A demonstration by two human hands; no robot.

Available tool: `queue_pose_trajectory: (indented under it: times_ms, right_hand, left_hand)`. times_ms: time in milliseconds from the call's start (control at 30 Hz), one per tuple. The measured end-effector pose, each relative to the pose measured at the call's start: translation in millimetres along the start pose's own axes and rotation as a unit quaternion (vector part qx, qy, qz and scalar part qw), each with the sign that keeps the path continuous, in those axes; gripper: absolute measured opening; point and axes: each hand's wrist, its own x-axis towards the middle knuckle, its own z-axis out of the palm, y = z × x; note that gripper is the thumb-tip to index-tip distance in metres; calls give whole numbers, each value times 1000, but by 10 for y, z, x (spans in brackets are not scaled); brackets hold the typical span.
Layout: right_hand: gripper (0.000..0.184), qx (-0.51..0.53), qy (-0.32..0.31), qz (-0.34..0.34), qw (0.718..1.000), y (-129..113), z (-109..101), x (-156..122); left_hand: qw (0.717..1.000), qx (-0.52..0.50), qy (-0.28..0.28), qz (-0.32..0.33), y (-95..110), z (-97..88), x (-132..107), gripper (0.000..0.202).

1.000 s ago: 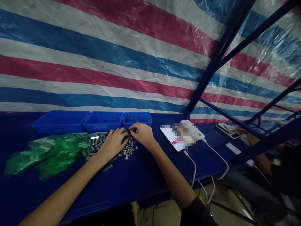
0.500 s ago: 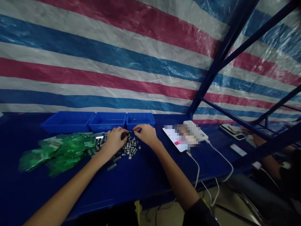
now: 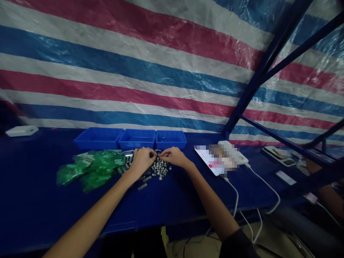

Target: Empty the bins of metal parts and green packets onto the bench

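Note:
My left hand (image 3: pixel 143 160) and my right hand (image 3: pixel 174 157) meet over a heap of small silver metal parts (image 3: pixel 159 169) on the dark blue table (image 3: pixel 166 200). Both hands have the fingers curled in a pinch, fingertips almost touching each other. What they pinch is too small to make out. Short metal cylinders (image 3: pixel 126 160) lie just left of my left hand, next to a pile of green plastic bags (image 3: pixel 91 168).
Three blue plastic bins (image 3: pixel 130 139) stand in a row behind the hands. A phone (image 3: pixel 212 162) and a white power bank (image 3: pixel 233 152) with white cables (image 3: pixel 264 184) lie to the right. A blue rack frame (image 3: pixel 258 79) rises at right; another person's arm (image 3: pixel 326 191) shows beyond it.
The view has shifted, so everything sits further right in the picture. My hands have drawn closer together over the metal parts, fingertips now nearly touching.

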Motion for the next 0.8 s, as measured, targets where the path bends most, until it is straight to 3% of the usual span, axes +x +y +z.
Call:
queue_pose_trajectory:
  times_ms: [133,267,367,467,567,667,800]
  right_hand:
    - [16,0,27,-10,1000,10,-27,2]
    - [19,24,111,-19,993,-126,-112,-81]
    - [21,59,160,-42,984,-230,-182,-305]
    - [23,48,193,-46,979,-171,-314,-680]
    - [27,24,264,-10,964,129,-567,-1099]
    - [36,3,362,61,930,587,-875,-1437]
    - [43,-51,381,91,919,1136,-1141,-1666]
  left_hand:
    - [999,-44,6,-4,-12,-23,-16,20]
    - [996,-59,68,16,-43,-18,3,27]
    - [992,-71,97,28,-56,-4,25,23]
    - [992,-73,98,39,-48,14,33,22]
    - [992,-59,97,52,-27,27,20,23]
    - [992,-35,104,68,-12,37,5,24]
    - [993,-20,98,71,-17,46,8,25]
